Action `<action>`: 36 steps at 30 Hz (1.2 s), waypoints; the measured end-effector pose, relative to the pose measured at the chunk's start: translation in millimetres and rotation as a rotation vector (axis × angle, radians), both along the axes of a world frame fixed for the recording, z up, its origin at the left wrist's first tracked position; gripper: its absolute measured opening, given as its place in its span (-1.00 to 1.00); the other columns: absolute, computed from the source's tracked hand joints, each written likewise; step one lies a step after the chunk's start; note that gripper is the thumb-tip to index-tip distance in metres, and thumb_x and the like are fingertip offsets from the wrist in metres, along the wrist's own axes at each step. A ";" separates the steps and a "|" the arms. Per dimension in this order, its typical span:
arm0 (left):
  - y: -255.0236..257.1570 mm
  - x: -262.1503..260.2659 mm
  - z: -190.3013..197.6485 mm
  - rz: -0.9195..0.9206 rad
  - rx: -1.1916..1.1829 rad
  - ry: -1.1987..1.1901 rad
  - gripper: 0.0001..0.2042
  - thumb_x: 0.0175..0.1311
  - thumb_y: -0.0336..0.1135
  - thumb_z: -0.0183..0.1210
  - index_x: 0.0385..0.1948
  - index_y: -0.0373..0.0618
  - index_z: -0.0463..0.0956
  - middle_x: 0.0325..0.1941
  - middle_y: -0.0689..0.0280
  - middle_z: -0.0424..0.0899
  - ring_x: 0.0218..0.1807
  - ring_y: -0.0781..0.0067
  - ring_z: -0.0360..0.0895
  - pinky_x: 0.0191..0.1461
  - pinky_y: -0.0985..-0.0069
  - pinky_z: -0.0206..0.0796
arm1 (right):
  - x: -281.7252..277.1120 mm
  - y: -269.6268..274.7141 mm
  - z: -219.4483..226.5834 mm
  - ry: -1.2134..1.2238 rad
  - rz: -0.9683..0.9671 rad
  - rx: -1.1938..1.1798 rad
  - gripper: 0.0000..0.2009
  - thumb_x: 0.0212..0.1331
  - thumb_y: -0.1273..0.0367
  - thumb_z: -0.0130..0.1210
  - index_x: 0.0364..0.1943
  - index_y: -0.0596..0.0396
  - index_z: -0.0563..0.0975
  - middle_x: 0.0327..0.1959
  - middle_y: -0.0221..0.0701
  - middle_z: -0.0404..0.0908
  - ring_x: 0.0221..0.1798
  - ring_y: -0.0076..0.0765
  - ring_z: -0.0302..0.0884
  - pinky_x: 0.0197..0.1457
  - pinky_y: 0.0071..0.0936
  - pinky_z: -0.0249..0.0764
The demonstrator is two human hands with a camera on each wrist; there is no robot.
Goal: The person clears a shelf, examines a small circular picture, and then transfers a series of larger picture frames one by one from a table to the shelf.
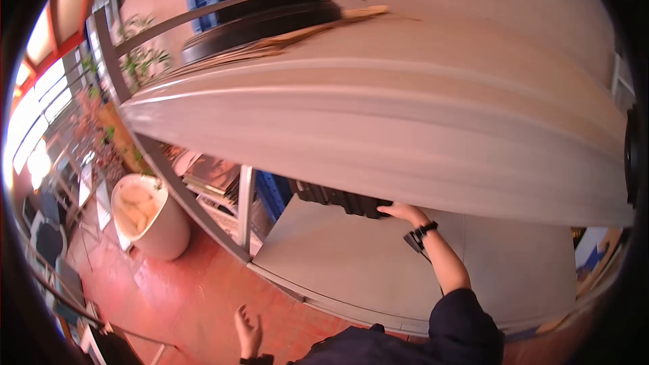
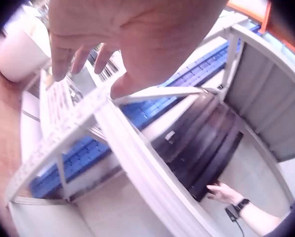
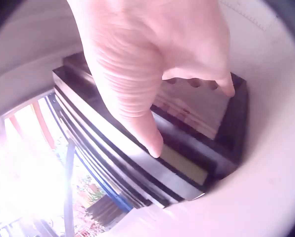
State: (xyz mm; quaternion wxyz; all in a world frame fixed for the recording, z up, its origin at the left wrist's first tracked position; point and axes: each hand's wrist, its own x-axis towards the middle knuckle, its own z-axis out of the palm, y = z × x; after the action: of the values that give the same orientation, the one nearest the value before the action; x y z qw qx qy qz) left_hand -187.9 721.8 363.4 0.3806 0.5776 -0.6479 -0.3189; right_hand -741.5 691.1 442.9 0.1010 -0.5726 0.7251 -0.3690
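Observation:
On the lower grey shelf lies a long black ribbed case or stack (image 1: pixel 338 199), partly hidden under the upper shelf in the head view. My right hand (image 1: pixel 407 212) grips its near end. In the right wrist view the thumb bends over the edge of the black ribbed stack (image 3: pixel 179 168), and the fingers reach across its recessed, dark-rimmed top. Its layered sides show there. My left hand (image 1: pixel 249 332) hangs free over the red floor with nothing in it, fingers loosely bent. The left wrist view has this left hand (image 2: pixel 132 44) before the shelf frame.
The upper shelf (image 1: pixel 372 135) overhangs the lower shelf (image 1: pixel 378 263), with a metal post (image 1: pixel 247 209) at the left end. Black round items (image 1: pixel 263 23) lie on top. A white tub-shaped chair (image 1: pixel 152 223) stands on the floor at left, near stacked books (image 1: pixel 213 176).

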 end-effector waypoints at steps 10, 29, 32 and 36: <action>66.5 126.8 -6.7 0.695 -0.074 0.076 -0.59 0.15 -0.31 0.19 -0.01 -0.32 0.35 -0.01 0.02 0.44 -0.13 0.22 0.56 -0.08 0.40 0.43 | 36.5 20.3 -8.5 0.059 0.016 -0.331 -0.44 0.11 0.42 0.13 0.24 0.08 0.23 0.30 -0.19 0.19 0.38 -0.12 0.07 0.32 -0.16 0.15; 252.0 532.7 292.3 1.440 -0.544 0.538 -0.23 -0.02 0.26 0.19 0.06 -0.25 0.33 -0.15 0.17 0.49 -0.22 0.42 0.56 -0.30 0.55 0.40 | 232.4 44.8 27.2 0.233 0.366 -0.493 -0.70 0.08 0.47 0.21 -0.07 0.19 0.52 0.13 -0.11 0.35 0.15 -0.10 0.37 0.04 -0.25 0.50; 258.9 602.7 326.3 1.517 -0.391 0.474 -0.14 -0.10 0.39 0.14 0.12 -0.16 0.29 -0.15 0.14 0.49 -0.27 0.39 0.56 -0.35 0.52 0.41 | 263.4 62.5 24.0 0.193 0.351 -0.459 -0.74 0.08 0.47 0.20 -0.12 0.22 0.54 0.10 -0.11 0.39 0.13 -0.08 0.38 0.08 -0.25 0.47; 251.8 659.3 347.9 1.590 -0.138 0.326 -0.13 -0.15 0.50 0.06 0.13 0.01 0.31 -0.19 0.11 0.51 -0.34 0.35 0.54 -0.46 0.49 0.32 | 292.0 79.8 10.1 -0.046 0.333 -0.381 -0.75 0.07 0.46 0.21 -0.14 0.23 0.55 0.01 -0.09 0.46 0.12 -0.01 0.38 0.21 -0.17 0.33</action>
State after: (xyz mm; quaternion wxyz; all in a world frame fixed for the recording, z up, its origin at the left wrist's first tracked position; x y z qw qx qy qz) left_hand 471.4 973.5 711.3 0.6173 0.7867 0.0011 0.0072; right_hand -449.5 770.9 452.9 0.0674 -0.6842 0.5357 -0.4902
